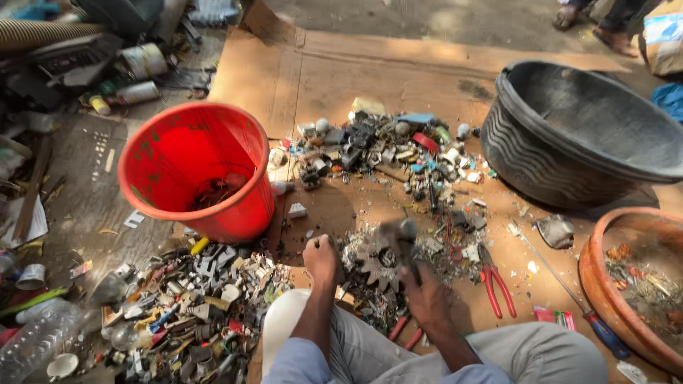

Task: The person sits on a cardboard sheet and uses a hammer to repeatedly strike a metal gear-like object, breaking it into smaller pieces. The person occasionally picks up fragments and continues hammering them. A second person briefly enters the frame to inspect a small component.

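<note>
- Two hands work over a pile of small scrap on a sheet of brown cardboard [334,78].
- The right hand [427,295] is closed around the handle of a hammer [400,238]. The hammer head looks blurred, just above the scrap.
- The left hand [320,259] is closed in a fist and presses down on something small. What it holds is hidden, so that cannot be told.
- A metal gear [373,262] with teeth lies between the two hands, in the middle of the scrap.
- The gear looks heavy, hard and stiff. It would not bend. Its teeth look sharp, so the flat sides seem the safest place to hold it.
- The little bits around it look light and loose. They could slide or jump away easily.
- The hammer looks heavy at the head. The hand holds it low on the handle.
- A red bucket [192,167] stands to the left, with dark bits inside.
- A big black tub [569,135] stands to the right, and a brown bowl [605,245] sits near it.
- Red pliers [494,281] and a screwdriver [569,291] lie on the cardboard to the right of the hands.
</note>
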